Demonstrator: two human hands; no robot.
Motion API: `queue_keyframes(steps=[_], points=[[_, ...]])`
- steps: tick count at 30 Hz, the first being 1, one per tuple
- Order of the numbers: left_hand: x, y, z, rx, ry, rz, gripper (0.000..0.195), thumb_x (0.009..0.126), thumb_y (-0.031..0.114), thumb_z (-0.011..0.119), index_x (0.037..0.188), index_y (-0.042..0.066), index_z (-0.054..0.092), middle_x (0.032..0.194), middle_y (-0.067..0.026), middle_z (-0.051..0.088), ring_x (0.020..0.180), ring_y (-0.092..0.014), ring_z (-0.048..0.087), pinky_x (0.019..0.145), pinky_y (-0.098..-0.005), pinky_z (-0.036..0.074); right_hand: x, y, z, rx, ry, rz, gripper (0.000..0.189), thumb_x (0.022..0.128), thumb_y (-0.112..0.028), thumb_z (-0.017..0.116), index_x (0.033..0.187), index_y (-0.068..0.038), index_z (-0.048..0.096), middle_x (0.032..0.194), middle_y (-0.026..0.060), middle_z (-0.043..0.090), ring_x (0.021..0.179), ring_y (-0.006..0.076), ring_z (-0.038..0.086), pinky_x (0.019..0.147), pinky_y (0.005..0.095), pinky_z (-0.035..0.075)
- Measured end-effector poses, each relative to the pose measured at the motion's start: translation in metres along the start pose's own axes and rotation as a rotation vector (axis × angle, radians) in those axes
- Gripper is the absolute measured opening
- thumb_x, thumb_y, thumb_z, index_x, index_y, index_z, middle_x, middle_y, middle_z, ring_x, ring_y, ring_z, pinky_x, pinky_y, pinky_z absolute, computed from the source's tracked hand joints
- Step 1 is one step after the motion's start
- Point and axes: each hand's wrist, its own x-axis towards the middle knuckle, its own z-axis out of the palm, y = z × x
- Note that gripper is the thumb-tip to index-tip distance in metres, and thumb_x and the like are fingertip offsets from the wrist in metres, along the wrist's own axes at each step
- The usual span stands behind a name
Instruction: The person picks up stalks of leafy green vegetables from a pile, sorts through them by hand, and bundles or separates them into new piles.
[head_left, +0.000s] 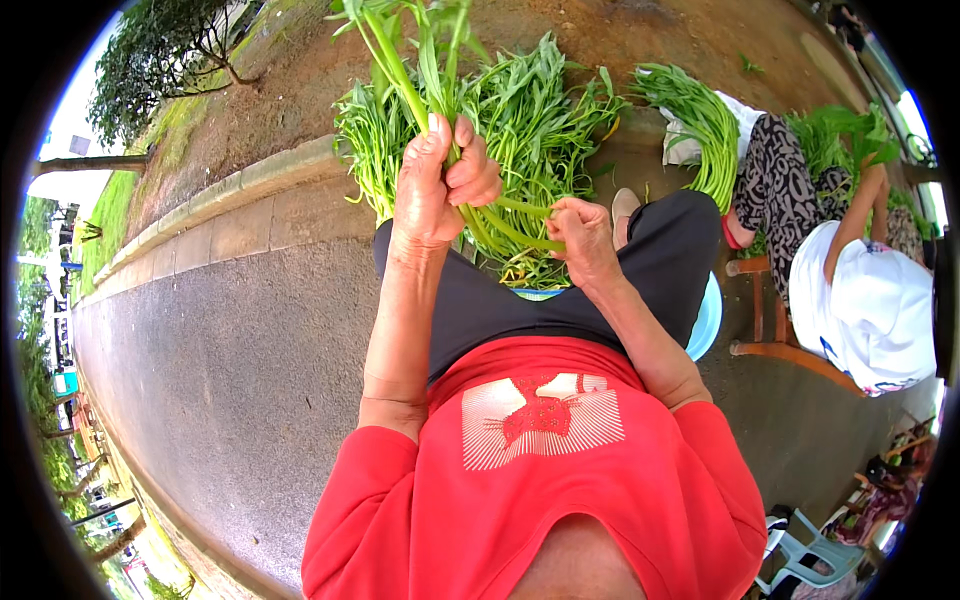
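Note:
My left hand (446, 176) is closed around the middle of a few long leafy green stems (397, 64), which look like water spinach. Their leafy tops rise above the fist, and the lower stems bend towards the right. There my right hand (581, 236) grips the stem ends between thumb and fingers, above my right thigh. Beyond both hands, a large heap of the same greens (525, 127) lies on the ground between and past my knees. Loose trimmings lie at the heap's near side.
A neat bundle of greens (701, 124) lies to the right over a pale sheet. Close by, a co-worker in a white shirt (862, 300) sits on a wooden chair (802, 360) among more greens. A light blue basin (706, 319) stands beside my right thigh. A concrete kerb (247, 176) runs at left.

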Motion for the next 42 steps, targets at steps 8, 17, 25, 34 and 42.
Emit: queue_keyframes(steps=[8, 17, 25, 34, 42], points=[[-0.014, -0.012, 0.026, 0.251, 0.014, 0.110, 0.032, 0.093, 0.038, 0.035, 0.079, 0.010, 0.041, 0.049, 0.0053, 0.027, 0.040, -0.005, 0.021, 0.041, -0.0227, 0.022, 0.010, 0.007, -0.003, -0.698, 0.099, -0.841, 0.009, 0.071, -0.002, 0.051, 0.064, 0.003, 0.051, 0.047, 0.0062, 0.038, 0.042, 0.0081, 0.039, 0.040, 0.0261, 0.031], [-0.029, 0.047, -0.002, -0.187, -0.070, 0.141, 0.033, 0.093, 0.039, 0.032, 0.082, 0.013, 0.047, 0.051, 0.0075, 0.028, 0.040, -0.004, 0.024, 0.040, -0.0213, 0.024, 0.032, 0.020, -0.077, 0.653, 0.162, 0.245, 0.012, 0.079, -0.011, 0.053, 0.069, -0.005, 0.051, 0.052, -0.0040, 0.034, 0.039, 0.0081, 0.029, 0.038, 0.0218, 0.026], [-0.012, 0.036, -0.022, -0.263, -0.076, 0.151, 0.028, 0.095, 0.031, 0.030, 0.087, 0.008, 0.044, 0.056, 0.0044, 0.032, 0.043, -0.006, 0.027, 0.044, -0.0234, 0.026, 0.013, 0.015, -0.038, 0.356, -0.135, 0.157, 0.023, 0.087, -0.017, 0.045, 0.067, -0.006, 0.047, 0.056, 0.0001, 0.040, 0.043, 0.0087, 0.034, 0.042, 0.0225, 0.030], [-0.005, 0.021, -0.014, -0.121, 0.062, 0.043, 0.028, 0.094, 0.035, 0.034, 0.084, 0.011, 0.044, 0.054, 0.0059, 0.028, 0.043, -0.006, 0.023, 0.043, -0.0219, 0.024, 0.003, -0.013, -0.014, 0.179, -0.374, 0.164, 0.024, 0.088, -0.018, 0.044, 0.087, 0.003, 0.057, 0.067, 0.0073, 0.057, 0.042, 0.0038, 0.035, 0.039, 0.0168, 0.027], [0.011, 0.014, -0.027, -0.162, 0.182, -0.003, 0.027, 0.094, 0.032, 0.034, 0.082, 0.010, 0.043, 0.056, 0.0038, 0.029, 0.044, -0.007, 0.025, 0.043, -0.0227, 0.024, -0.001, -0.025, -0.018, -0.083, -0.529, 0.154, 0.021, 0.086, -0.011, 0.049, 0.098, 0.004, 0.058, 0.065, 0.0027, 0.058, 0.045, 0.0027, 0.039, 0.041, 0.0174, 0.032]])
